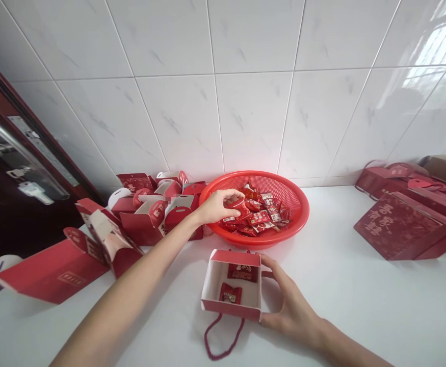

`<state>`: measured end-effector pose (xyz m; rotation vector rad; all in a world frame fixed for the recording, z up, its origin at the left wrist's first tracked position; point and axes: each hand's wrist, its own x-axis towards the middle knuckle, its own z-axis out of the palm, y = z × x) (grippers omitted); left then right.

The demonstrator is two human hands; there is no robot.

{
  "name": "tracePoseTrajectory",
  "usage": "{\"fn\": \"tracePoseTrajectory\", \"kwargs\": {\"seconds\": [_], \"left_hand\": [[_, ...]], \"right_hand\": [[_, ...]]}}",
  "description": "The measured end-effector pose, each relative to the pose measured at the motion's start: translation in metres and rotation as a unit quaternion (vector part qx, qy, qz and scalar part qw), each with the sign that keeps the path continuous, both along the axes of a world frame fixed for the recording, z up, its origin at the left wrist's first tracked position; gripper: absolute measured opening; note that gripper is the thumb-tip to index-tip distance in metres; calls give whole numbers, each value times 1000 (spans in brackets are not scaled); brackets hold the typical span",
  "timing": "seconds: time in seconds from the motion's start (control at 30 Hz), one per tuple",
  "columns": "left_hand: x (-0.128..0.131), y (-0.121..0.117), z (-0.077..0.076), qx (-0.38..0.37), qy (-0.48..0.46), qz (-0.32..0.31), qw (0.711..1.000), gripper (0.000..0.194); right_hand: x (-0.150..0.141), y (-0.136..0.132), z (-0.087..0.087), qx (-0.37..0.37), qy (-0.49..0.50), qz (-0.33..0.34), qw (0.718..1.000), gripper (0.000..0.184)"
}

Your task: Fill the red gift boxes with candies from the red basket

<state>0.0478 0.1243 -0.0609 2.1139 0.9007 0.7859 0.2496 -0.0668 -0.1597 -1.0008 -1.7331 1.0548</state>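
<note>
My left hand (223, 205) reaches over the left side of a red perforated plastic basket (303, 204), its fingers closed on a red candy packet (238, 210). Several red and white wrapped candies (261, 216) lie heaped in the basket. In front of it stands an open red gift box (232, 309) with a white inside. Two red packets lie in the box, a larger one (242, 272) at the back and a smaller one (230, 294) nearer me. My right hand (284, 300) grips the box's right side, thumb at the front corner and fingers at the back. A dark red cord handle (223, 356) hangs toward me.
Several open red boxes (142, 224) crowd the left of the white table (322, 285), one lying tilted (58, 272) near its edge. More dark red boxes (402, 224) stand at the right. A tiled wall (253, 117) rises behind; a door with keys (35, 191) is at far left.
</note>
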Motion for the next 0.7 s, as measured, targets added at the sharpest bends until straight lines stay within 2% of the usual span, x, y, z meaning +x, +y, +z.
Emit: {"fn": "tracePoseTrajectory", "kwargs": {"seconds": [0.13,0.3,0.53,0.7], "left_hand": [[0,2,1,-40,-39,-9,998,25],[1,1,3,-81,-77,-6,994,13],[1,1,2,-72,-112,14,991,20],[-2,3,0,-102,-107,32,989,27]], "right_hand": [[0,-1,0,-2,1,-9,1000,93],[-1,-1,-1,16,11,-18,1000,93],[-1,-2,-2,16,10,-14,1000,94],[-1,-1,0,7,3,-22,1000,93]]}}
